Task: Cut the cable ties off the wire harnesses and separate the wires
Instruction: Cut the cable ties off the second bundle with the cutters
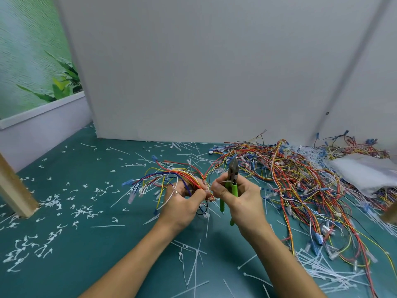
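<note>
The left hand (pixel 184 208) grips a wire harness (pixel 169 176), whose coloured wires fan out up and to its left. The right hand (pixel 240 203) is curled round the green handles of the cutters (pixel 233 168), nose pointing up and away. The two hands meet fingertip to fingertip at the bundle. A large tangle of wire harnesses (pixel 300 181) lies to the right of the hands on the green table (pixel 96 244), reaching a white plastic bag (pixel 365 173). Cut cable ties (pixel 81 209) lie scattered to the left, long straight ties (pixel 322 269) nearer the person on the right.
</note>
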`<state>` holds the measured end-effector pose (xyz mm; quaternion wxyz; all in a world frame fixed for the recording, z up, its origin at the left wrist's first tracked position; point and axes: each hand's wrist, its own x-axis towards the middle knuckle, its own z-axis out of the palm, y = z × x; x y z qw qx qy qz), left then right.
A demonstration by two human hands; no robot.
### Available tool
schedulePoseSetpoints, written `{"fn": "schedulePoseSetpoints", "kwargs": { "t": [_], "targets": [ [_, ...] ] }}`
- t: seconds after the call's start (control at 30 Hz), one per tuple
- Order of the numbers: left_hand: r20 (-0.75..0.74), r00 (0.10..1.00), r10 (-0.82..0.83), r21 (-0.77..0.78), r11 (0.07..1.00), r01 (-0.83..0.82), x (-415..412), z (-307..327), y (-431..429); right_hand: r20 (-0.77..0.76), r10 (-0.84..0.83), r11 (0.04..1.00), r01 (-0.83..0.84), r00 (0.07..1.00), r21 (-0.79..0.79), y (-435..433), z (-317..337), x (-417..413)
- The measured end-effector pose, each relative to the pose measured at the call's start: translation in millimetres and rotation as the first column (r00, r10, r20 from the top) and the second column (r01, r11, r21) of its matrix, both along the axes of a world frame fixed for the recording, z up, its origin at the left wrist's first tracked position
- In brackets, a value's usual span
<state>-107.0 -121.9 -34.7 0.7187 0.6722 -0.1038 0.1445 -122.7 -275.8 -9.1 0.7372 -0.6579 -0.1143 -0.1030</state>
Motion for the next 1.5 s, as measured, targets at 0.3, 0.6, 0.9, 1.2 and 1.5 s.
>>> {"fn": "schedulePoseSetpoints", "kwargs": {
  "t": [0.3,0.6,0.9,1.2,1.5],
  "targets": [
    [0.026,0.995,-0.098,0.054,0.994,0.097,-3.3,-0.7,-1.5,-0.139,-0.022,0.967,0.057,0.990,0.249,-7.5,2.8,8.4],
    [0.054,0.996,-0.066,0.032,0.997,0.064,-1.1,-2.2,-3.1,-0.379,0.136,0.774,0.141,0.915,0.617,-12.7,2.3,21.6],
    [0.021,0.989,0.147,-0.120,0.982,-0.143,11.5,1.4,9.2,-0.449,0.204,0.752,0.155,0.870,0.641,-27.0,3.4,23.6],
    [-0.011,0.980,0.198,-0.121,0.973,-0.198,15.7,-1.9,15.9,-0.006,-0.015,0.819,0.009,1.000,-0.573,-5.6,-2.4,2.1],
    [0.038,0.990,0.134,-0.102,0.986,-0.130,14.9,-1.0,13.8,0.223,0.114,0.649,0.097,0.968,-0.754,-8.7,-1.2,0.7]
  ]
}}
